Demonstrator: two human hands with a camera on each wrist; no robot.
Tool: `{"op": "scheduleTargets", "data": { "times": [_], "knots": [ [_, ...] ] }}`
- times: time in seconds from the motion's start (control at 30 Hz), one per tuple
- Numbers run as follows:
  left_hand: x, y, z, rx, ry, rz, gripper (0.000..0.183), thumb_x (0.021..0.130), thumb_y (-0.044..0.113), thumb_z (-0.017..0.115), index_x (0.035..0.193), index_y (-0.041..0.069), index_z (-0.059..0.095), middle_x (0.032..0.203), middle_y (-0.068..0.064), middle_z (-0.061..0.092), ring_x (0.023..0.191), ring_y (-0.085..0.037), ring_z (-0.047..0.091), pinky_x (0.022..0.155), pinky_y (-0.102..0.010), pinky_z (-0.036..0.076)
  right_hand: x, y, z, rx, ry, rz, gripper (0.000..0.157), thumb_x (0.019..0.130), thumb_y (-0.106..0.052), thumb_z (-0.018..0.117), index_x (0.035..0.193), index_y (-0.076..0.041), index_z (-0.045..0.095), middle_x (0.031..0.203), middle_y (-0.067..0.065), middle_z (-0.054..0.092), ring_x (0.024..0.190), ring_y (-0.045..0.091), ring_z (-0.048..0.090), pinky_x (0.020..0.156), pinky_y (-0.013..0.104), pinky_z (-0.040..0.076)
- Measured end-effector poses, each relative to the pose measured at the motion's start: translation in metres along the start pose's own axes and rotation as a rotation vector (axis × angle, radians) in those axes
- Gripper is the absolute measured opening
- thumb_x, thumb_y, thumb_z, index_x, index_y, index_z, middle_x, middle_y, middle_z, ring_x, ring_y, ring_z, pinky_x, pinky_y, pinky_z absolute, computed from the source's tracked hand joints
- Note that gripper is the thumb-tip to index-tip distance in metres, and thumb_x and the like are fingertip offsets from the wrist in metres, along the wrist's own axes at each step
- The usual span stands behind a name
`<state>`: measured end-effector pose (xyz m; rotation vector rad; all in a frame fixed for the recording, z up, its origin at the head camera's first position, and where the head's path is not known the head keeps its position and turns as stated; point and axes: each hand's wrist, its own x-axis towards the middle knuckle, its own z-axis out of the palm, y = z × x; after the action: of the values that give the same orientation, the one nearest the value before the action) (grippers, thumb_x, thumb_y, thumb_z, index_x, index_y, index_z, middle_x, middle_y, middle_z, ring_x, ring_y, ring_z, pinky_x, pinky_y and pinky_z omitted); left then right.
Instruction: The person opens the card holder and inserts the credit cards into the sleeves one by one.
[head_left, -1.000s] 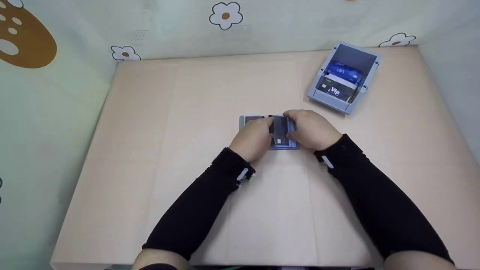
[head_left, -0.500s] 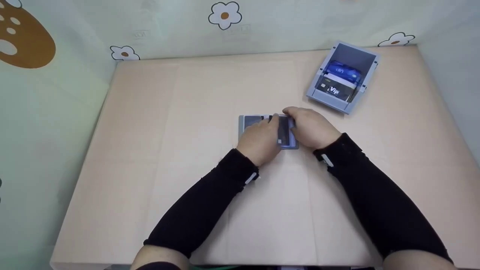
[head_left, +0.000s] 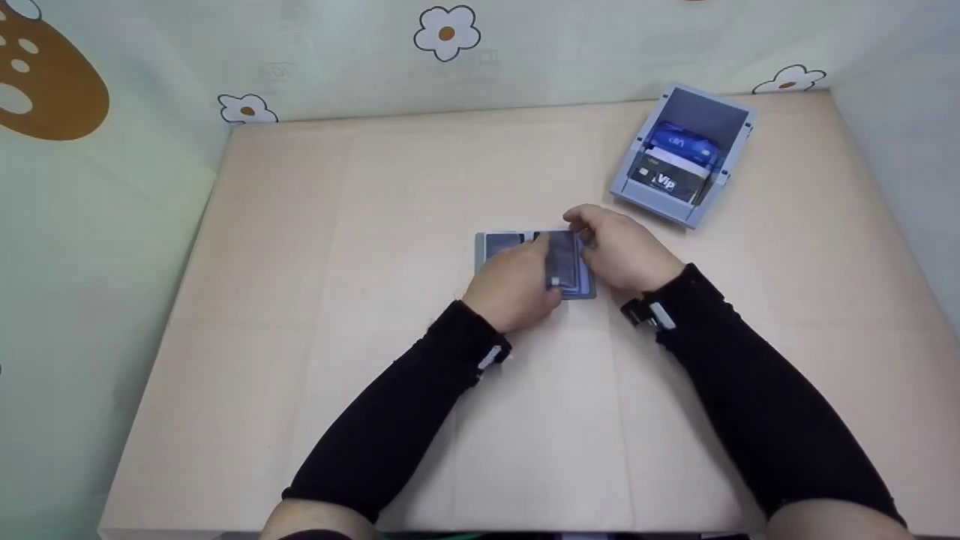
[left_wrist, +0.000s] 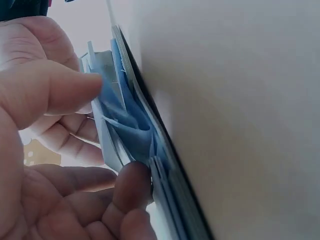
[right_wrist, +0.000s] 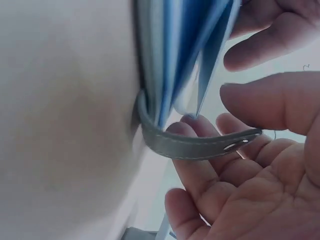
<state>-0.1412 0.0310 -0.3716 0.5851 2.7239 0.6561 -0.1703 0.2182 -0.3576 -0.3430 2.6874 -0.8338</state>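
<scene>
A card holder (head_left: pixel 562 259) lies spread on the table, with dark see-through sleeves and a grey border. My left hand (head_left: pixel 514 289) covers its middle, thumb and fingers gripping a sleeve. In the left wrist view, the left thumb (left_wrist: pixel 75 87) meets a bluish sleeve (left_wrist: pixel 132 127), and a bent finger (left_wrist: pixel 132 187) touches the leaves lower down. My right hand (head_left: pixel 622 247) is at the holder's right edge, fingers loosely bent. The right wrist view shows a stitched grey strap (right_wrist: pixel 185 147) with metal snaps, curving out in front of the right fingers (right_wrist: pixel 195 185); the thumb is just above it.
A grey box (head_left: pixel 649 202) stands at the back right of the table (head_left: pixel 360 247). Inside it are a black card marked Vip (head_left: pixel 667 180) and a blue card or packet (head_left: pixel 684 142). A patterned wall (head_left: pixel 337 60) borders the table's back.
My left hand shifted right, then back a little left. The right thumb has moved off the sleeve, and the right hand has risen slightly. The holder stays in place.
</scene>
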Motion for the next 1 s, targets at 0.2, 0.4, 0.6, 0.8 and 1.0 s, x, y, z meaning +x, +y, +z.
{"op": "scheduleTargets", "data": {
  "times": [0.2,0.4,0.6,0.8,1.0],
  "knots": [
    [-0.001,-0.001,0.001,-0.036,0.025,-0.031,0.088,0.093,0.051,0.075,0.155,-0.004,0.044,0.143,-0.019,0.065,0.131,-0.034,0.063,0.113,-0.043,0.05,0.0,-0.005,-0.002,0.123,0.033,0.017,0.047,0.098,0.004,0.055,0.145,-0.001,0.056,0.139,0.019,0.065,0.126,0.036,0.064,0.11,0.051,0.05],
    [-0.001,0.001,0.0,-0.067,0.05,-0.073,0.088,0.091,0.058,0.076,0.151,-0.002,0.051,0.148,-0.018,0.055,0.124,-0.028,0.064,0.109,-0.039,0.052,0.004,-0.003,0.0,0.367,0.047,0.037,0.043,0.1,0.007,0.051,0.143,0.005,0.053,0.134,0.021,0.065,0.118,0.032,0.068,0.101,0.035,0.055],
    [0.0,-0.003,-0.007,-0.165,0.02,-0.111,0.068,0.095,0.037,0.068,0.15,0.001,0.052,0.136,-0.012,0.064,0.111,-0.021,0.064,0.102,-0.039,0.054,0.005,-0.004,0.004,0.502,0.013,0.002,0.044,0.1,0.009,0.05,0.144,0.008,0.049,0.136,0.024,0.064,0.116,0.031,0.069,0.105,0.033,0.056],
    [-0.001,-0.017,-0.02,-0.257,0.062,-0.196,0.05,0.102,0.018,0.056,0.15,0.003,0.053,0.139,-0.013,0.068,0.12,-0.023,0.067,0.107,-0.042,0.054,0.001,-0.002,-0.011,0.263,0.091,0.006,0.037,0.103,0.0,0.057,0.14,0.003,0.058,0.137,0.021,0.067,0.126,0.034,0.065,0.111,0.047,0.05],
    [-0.006,-0.036,-0.024,-0.251,0.109,-0.248,0.055,0.105,0.017,0.06,0.157,0.005,0.046,0.145,-0.015,0.065,0.131,-0.028,0.065,0.112,-0.042,0.052,0.014,0.019,-0.06,-0.115,0.212,0.175,0.041,0.103,-0.01,0.059,0.143,0.0,0.06,0.141,0.025,0.064,0.133,0.045,0.058,0.117,0.059,0.04]
  ]
}}
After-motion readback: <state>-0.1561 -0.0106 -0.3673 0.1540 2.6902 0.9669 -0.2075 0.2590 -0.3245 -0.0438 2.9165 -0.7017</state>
